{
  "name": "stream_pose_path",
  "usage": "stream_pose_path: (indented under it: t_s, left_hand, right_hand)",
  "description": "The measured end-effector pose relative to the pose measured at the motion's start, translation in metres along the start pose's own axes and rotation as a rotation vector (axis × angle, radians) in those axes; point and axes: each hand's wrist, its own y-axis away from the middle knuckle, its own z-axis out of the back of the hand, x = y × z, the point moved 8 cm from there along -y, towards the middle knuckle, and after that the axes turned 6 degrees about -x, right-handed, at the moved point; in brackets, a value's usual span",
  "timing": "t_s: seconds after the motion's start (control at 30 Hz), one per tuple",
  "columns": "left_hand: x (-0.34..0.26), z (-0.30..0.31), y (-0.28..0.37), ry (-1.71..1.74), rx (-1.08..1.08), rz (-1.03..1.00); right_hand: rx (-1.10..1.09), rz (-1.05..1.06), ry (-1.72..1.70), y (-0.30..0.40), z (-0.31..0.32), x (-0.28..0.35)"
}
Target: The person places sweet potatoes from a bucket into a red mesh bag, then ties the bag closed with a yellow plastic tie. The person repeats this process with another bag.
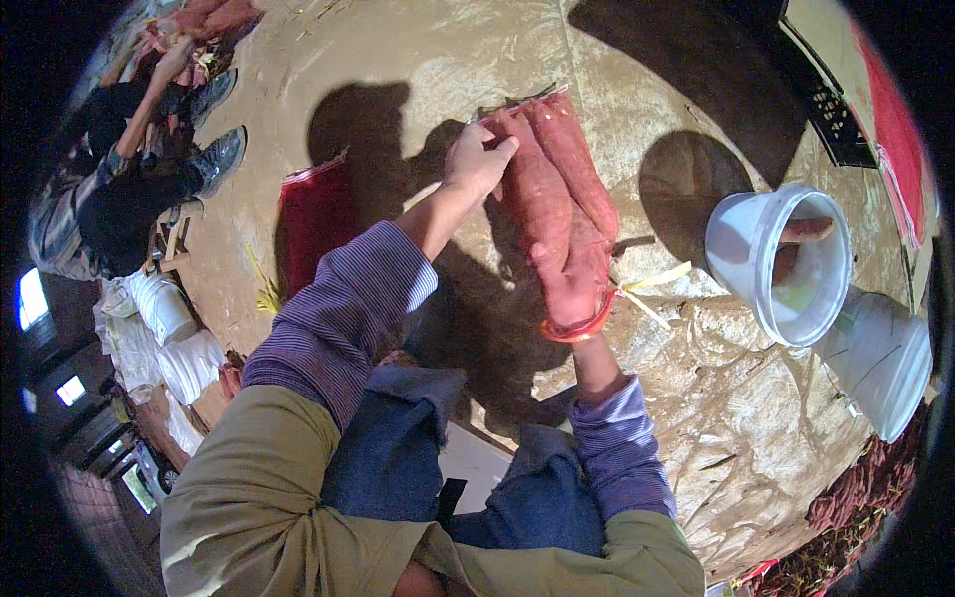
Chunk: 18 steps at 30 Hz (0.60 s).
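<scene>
A red mesh bag (552, 179) with long reddish roots showing through it is held up before me. My left hand (481, 160) pinches its upper left edge between thumb and fingers. My right hand (576, 302) is at the bag's lower end, covered by red mesh, with an orange-red band around the wrist; its fingers are hidden. Pale yellow ties (656, 282) stick out to the right of that wrist. Another red mesh bag (317, 216) lies on the floor to the left, next to yellow ties (268, 295).
A white plastic bucket (735, 239) with a long root inside stands at the right, beside another bucket (884, 358). Reddish roots (865, 485) are heaped at the lower right. A co-worker (142, 164) sits at the upper left, near white sacks (186, 369).
</scene>
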Motion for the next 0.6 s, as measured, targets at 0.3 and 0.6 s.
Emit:
stream_pose_path:
  t_s: [0.3, 0.6]
  left_hand:
    - [-0.007, 0.007, 0.01, -0.058, -0.048, -0.081]
    - [-0.008, 0.011, -0.009, 0.08, 0.039, -0.117]
  right_hand:
    - [0.161, -1.034, -1.228, 0.031, -0.044, -0.016]
    - [0.063, -0.322, -0.351, -0.009, -0.015, -0.033]
